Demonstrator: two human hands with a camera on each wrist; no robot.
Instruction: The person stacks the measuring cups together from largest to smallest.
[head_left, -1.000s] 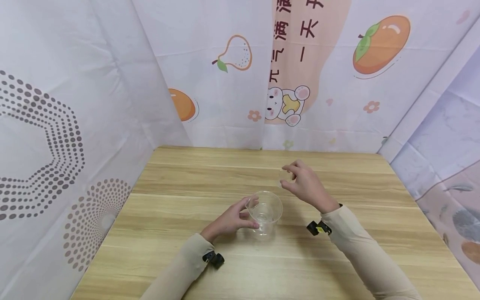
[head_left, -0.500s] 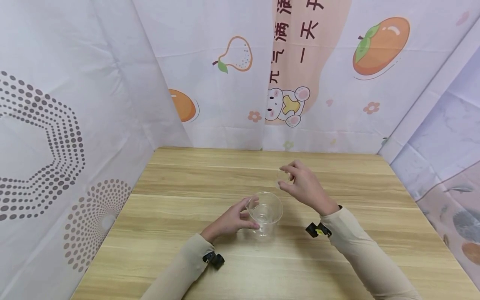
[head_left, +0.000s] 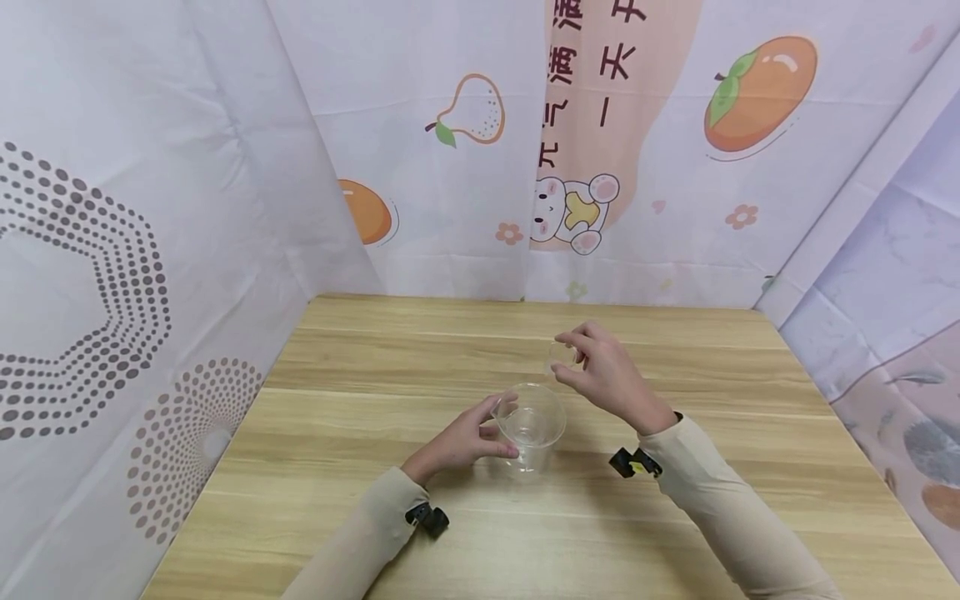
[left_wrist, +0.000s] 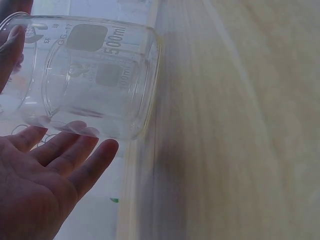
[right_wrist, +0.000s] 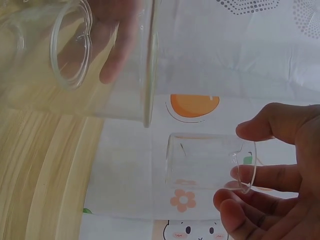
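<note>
A large clear glass beaker (head_left: 553,429), marked 500ml in the left wrist view, stands upright on the wooden table. My left hand (head_left: 463,439) holds it by its left side, thumb in front and fingers behind. Inside it sits a smaller beaker (left_wrist: 106,75) marked 100ml. Above and to the right of the large beaker, my right hand (head_left: 606,375) pinches a third, small clear beaker (right_wrist: 205,162) near its rim between thumb and fingers. In the right wrist view this small beaker stands apart from the large one's rim, and no contents show in it.
The wooden table (head_left: 360,358) reaches back to a hanging curtain (head_left: 420,200) printed with fruit and a cartoon animal. More patterned cloth (head_left: 247,208) hangs along the left side and the right. Each sleeve carries a small black wrist camera (head_left: 429,518).
My right hand has shifted slightly left with the small beaker, closer over the large one. The left hand and the large beaker have stayed in place.
</note>
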